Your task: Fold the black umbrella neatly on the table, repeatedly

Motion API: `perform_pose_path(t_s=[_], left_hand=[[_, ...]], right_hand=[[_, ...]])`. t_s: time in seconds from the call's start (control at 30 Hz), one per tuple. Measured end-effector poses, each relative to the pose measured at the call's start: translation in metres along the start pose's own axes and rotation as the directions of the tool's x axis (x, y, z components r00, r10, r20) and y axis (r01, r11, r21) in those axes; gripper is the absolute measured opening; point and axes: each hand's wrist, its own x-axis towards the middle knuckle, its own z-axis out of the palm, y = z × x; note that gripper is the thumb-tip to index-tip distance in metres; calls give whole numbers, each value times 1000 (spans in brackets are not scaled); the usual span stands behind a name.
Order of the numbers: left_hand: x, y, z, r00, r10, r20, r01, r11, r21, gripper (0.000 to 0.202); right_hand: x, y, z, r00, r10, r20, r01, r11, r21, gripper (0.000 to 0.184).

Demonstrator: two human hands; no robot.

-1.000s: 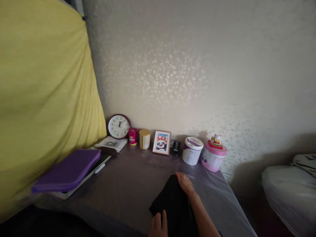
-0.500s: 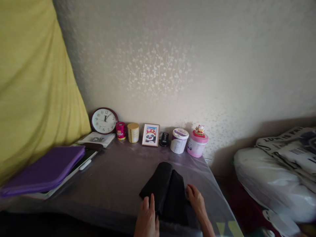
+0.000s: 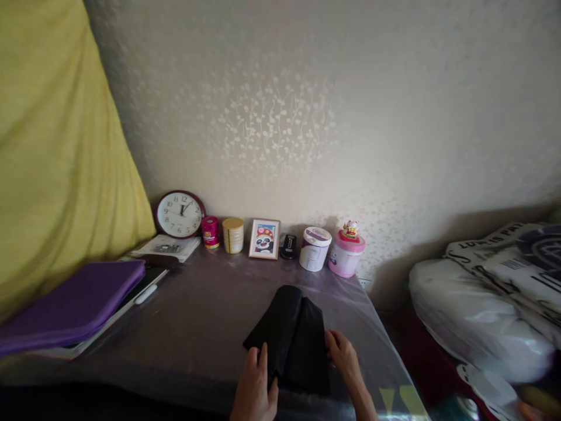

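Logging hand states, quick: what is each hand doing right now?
Left hand: open, flat on the folded black cloth.
Right hand: open, resting against the cloth's right edge, no grip visible.

Two hands: the left hand (image 3: pixel 254 386) and the right hand (image 3: pixel 344 356). One folded black cloth (image 3: pixel 290 336). On the tabletop (image 3: pixel 201 316):

- one wall clock (image 3: pixel 179 214)
- two small tins, a red tin (image 3: pixel 210 232) and a gold tin (image 3: pixel 232 235)
- one framed panda picture (image 3: pixel 264 238)
- one small black device (image 3: pixel 288 247)
- two lidded tubs, a white tub (image 3: pixel 314 250) and a pink tub (image 3: pixel 346 261)
- one cat figurine (image 3: pixel 349 227)
- one purple case (image 3: pixel 70 304)
- one booklet (image 3: pixel 166 247)

Pale patterned wall (image 3: pixel 328 105), yellow curtain (image 3: pixel 52 152)
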Motion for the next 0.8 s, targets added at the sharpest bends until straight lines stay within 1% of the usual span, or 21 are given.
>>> perform_pose_path(t_s=[0.13,0.2,0.3,0.4,0.47,0.6,0.7,0.8], left_hand=[[0,-3,0,1000,10,8,-10,1000,4,59],[0,-3,0,1000,6,14,-7,1000,12,59],[0,-2,-1,1000,8,21,-8,1000,8,60],[0,-1,-1,1000,-1,23,1,1000,10,60],[0,-1,0,1000,-10,18,10,1000,15,61],[0,-3,5,1000,2,-7,-2,1000,23,60],[-1,-2,6,1000,6,-26,-6,999,35,59],[-1,1,2,1000,-8,-13,9,998,58,60]], right_hand=[[0,-12,-2,999,-34,-5,34,999,6,49],[2,-17,0,999,-42,-9,42,999,8,50],[5,-19,7,997,-67,-49,67,998,9,47],[7,-15,11,992,-87,-90,92,995,49,48],[5,-13,9,993,-72,-98,83,991,104,48],[-2,-14,-1,995,-1,-101,28,964,264,51],[-5,-25,-5,996,11,-86,24,920,392,55],[-1,-46,-3,998,-6,-65,35,887,460,58]])
